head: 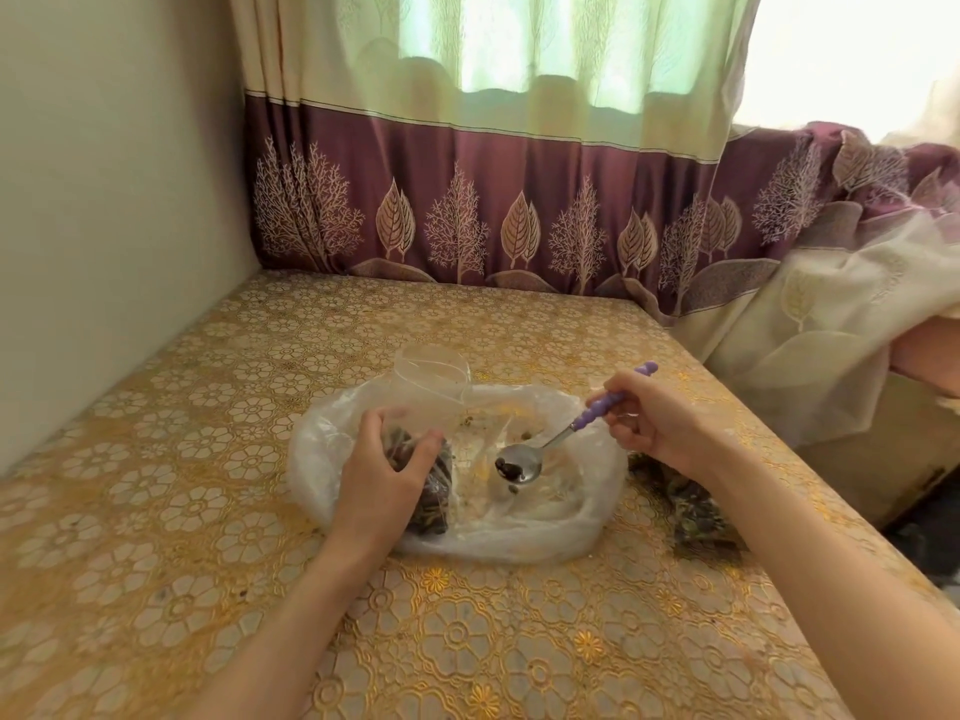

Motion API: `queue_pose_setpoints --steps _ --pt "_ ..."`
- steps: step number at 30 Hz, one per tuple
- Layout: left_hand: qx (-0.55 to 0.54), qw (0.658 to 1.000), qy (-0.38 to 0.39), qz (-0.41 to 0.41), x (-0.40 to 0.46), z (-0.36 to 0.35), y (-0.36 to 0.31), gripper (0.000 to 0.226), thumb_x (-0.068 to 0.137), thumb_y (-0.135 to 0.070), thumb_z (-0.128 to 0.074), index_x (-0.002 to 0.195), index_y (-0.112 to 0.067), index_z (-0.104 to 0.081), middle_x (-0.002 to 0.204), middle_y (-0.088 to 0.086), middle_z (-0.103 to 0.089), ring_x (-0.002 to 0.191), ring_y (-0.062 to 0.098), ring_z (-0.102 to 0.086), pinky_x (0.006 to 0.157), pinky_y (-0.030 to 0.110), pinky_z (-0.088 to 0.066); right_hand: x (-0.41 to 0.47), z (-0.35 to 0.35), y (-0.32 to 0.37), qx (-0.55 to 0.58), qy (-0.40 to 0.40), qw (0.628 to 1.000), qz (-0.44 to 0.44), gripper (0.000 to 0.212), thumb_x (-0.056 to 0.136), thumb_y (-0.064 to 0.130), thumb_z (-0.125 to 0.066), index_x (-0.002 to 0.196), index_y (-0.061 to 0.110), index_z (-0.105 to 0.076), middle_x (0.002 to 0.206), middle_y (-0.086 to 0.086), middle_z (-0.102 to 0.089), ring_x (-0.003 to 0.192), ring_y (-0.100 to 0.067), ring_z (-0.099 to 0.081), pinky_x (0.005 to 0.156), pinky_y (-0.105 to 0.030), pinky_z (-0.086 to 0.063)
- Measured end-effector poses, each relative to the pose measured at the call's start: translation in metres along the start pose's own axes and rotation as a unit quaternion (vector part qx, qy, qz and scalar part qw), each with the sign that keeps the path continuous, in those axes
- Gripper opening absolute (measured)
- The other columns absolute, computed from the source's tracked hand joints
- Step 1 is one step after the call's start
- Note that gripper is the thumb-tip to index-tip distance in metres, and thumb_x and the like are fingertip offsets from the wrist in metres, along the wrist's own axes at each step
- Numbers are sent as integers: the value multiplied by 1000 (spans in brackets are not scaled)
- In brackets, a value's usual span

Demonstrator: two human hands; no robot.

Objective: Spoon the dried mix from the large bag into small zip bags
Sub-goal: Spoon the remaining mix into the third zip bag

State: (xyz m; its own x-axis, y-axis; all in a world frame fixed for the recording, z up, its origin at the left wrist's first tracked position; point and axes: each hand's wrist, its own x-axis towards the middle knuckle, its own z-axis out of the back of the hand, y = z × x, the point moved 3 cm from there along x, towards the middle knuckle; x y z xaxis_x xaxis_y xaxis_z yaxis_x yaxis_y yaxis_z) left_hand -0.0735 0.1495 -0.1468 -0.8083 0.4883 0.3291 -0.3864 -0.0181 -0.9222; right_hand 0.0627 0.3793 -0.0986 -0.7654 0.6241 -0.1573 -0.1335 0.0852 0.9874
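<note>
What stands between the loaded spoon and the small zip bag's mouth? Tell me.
Nothing visible. The spoon, held by the right hand, hangs over the large bag; the small zip bag, gripped by the left hand, gapes open just beside it.

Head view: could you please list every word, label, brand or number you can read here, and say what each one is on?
None: no readable text shows anywhere in this view.
Small zip bag: clear plastic, no print visible.
Large bag: plain translucent plastic, no label.
Spoon: purple handle, no marking visible.
Tablecloth and curtain: floral and tree patterns only, no lettering.
</note>
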Motion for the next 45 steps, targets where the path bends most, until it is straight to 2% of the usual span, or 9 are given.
queue_pose_setpoints --steps 6,10,17,21,25,29,35,42,45 --pt "5 1000 -1 -1 1 0 1 30 86 -33 -62 110 -27 -45 95 -21 -51 76 -31 -46 59 -6 -35 3 8 9 -73 -18 996 49 22 87 5 -43 68 0 -54 77 -24 -70 34 -8 -37 30 -14 -22" --pt "9 1000 -2 -4 1 0 2 31 86 -33 -62 111 -26 -47 96 -21 -52 77 -30 -46 60 -5 -35 2 1 7 -99 0 995 30 18 84 5 -45 71 0 -57 79 -23 -71 37 -8 -41 30 -14 -26" --pt "12 1000 -1 -9 1 0 3 30 86 -32 -62 112 -25 -47 95 -20 -53 77 -29 -46 60 -5 -35 1 -10 -1 -56 31 998 18 20 86 5 -45 68 3 -55 74 -22 -70 37 -8 -42 30 -15 -29" --pt "15 1000 -2 -14 2 0 3 31 86 -32 -62 112 -22 -49 94 -15 -57 79 -21 -51 61 -1 -38 3 -6 -5 -31 37 999 4 33 88 6 -43 60 5 -59 72 -21 -70 34 -8 -42 30 -13 -28" --pt "16 1000 -2 -14 2 1 3 31 87 -33 -61 113 -21 -49 95 -16 -57 79 -22 -51 61 -3 -37 3 -3 -10 -29 46 998 -10 22 85 6 -46 67 1 -58 77 -25 -70 35 -9 -42 31 -14 -28" --pt "14 1000 -2 -11 1 1 3 32 86 -33 -61 114 -20 -49 97 -14 -58 81 -15 -53 61 -2 -38 1 -9 -14 -16 60 998 -29 20 85 7 -48 70 2 -59 79 -24 -71 40 -8 -44 34 -15 -30" --pt "11 1000 -1 -7 1 1 3 35 86 -36 -61 115 -21 -49 100 -14 -57 88 -8 -52 66 10 -37 -2 -30 -14 -40 113 991 -51 19 89 12 -49 77 3 -60 83 -20 -72 50 -8 -49 43 -15 -34" --pt "15 1000 -4 -8 1 1 3 34 86 -36 -61 115 -24 -48 100 -18 -55 85 -14 -50 64 3 -38 -6 -29 -14 -11 97 992 -74 39 92 11 -47 61 2 -69 80 -19 -72 42 -6 -49 39 -14 -35" --pt "17 1000 -1 -7 1 1 3 33 86 -36 -61 114 -26 -48 99 -20 -55 84 -18 -51 63 2 -38 -7 -24 -11 24 70 995 -71 40 91 10 -46 60 1 -69 73 -16 -71 38 -6 -47 33 -13 -33"
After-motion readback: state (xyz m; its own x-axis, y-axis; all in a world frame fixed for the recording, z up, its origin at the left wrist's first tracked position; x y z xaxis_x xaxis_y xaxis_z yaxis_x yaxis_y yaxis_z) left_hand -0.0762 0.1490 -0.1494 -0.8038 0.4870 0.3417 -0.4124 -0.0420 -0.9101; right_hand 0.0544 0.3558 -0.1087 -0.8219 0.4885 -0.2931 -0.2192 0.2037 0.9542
